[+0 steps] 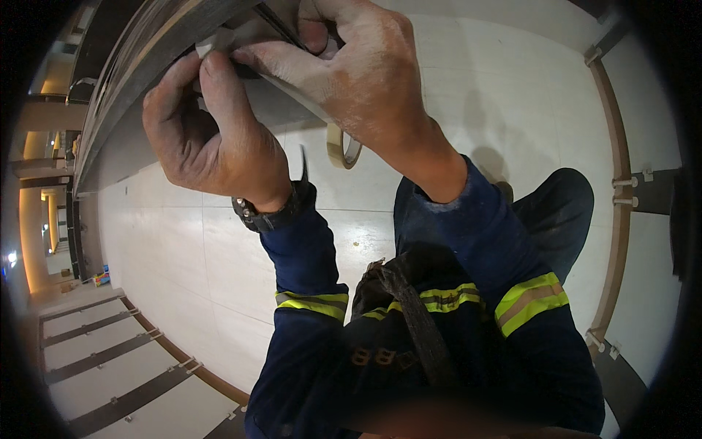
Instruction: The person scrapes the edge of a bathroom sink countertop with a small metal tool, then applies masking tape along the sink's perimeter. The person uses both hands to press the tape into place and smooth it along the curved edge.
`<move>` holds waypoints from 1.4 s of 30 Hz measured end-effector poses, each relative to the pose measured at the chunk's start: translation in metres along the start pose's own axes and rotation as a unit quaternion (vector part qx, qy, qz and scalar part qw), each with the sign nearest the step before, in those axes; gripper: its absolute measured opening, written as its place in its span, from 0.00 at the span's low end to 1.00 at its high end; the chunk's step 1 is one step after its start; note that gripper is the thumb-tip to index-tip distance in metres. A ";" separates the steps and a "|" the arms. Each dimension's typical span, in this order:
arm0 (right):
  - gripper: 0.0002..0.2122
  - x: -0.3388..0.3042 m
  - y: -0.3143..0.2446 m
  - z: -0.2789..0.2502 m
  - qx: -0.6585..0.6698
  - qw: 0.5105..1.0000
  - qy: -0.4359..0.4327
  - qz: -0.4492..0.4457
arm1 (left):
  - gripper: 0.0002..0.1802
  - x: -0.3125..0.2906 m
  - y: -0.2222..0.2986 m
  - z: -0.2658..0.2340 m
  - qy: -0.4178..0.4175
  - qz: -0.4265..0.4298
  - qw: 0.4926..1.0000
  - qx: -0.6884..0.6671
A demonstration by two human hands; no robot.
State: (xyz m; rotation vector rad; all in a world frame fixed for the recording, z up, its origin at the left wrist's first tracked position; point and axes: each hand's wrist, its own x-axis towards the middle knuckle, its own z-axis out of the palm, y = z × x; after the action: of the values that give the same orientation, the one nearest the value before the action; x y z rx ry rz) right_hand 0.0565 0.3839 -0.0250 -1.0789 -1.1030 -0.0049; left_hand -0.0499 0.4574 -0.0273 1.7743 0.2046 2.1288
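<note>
At the upper left, my left hand [219, 139] is closed, its thumb and forefinger pinching a small pale end of tape [205, 48] by a grey panel edge. My right hand [358, 73] is closed beside it, its thumb close to the left fingertips. A pale strip [303, 100] runs under the right hand toward a roll of masking tape [342, 146], which appears to hang below that hand. A thin dark piece [279, 26] shows by the right fingers; whether they grip it cannot be seen.
The long layered edge of the panel [121, 84] curves along the upper left. Pale tiled floor [219, 249] spreads below. White doors with dark bands [124, 366] line the lower left, and more panels [647, 271] stand at the right. My bent knee [563, 197] is at right.
</note>
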 end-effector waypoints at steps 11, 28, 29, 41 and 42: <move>0.17 -0.003 0.010 0.001 -0.023 0.999 -0.009 -0.037 | 0.12 -0.014 -0.008 -0.011 0.038 0.104 0.993 0.047; 0.17 -0.002 0.014 0.004 0.001 0.999 0.007 -0.051 | 0.14 0.043 -0.032 -0.032 -0.124 0.365 0.901 0.201; 0.17 -0.003 0.015 0.004 -0.001 0.998 0.010 -0.055 | 0.15 0.048 -0.032 -0.035 -0.140 0.388 0.884 0.220; 0.19 -0.009 0.025 0.019 -0.103 0.983 0.089 -0.122 | 0.30 0.092 -0.052 -0.030 -0.201 0.369 0.893 0.163; 0.20 -0.009 0.026 0.021 -0.098 0.983 0.090 -0.124 | 0.27 0.093 -0.054 -0.035 -0.232 0.338 0.894 0.181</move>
State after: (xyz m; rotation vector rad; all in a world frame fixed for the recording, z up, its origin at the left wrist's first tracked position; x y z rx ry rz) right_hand 0.0496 0.4074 -0.0489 -1.0858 -1.0806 -0.4096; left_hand -0.0881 0.5447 0.0329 2.8499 -0.1895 2.0662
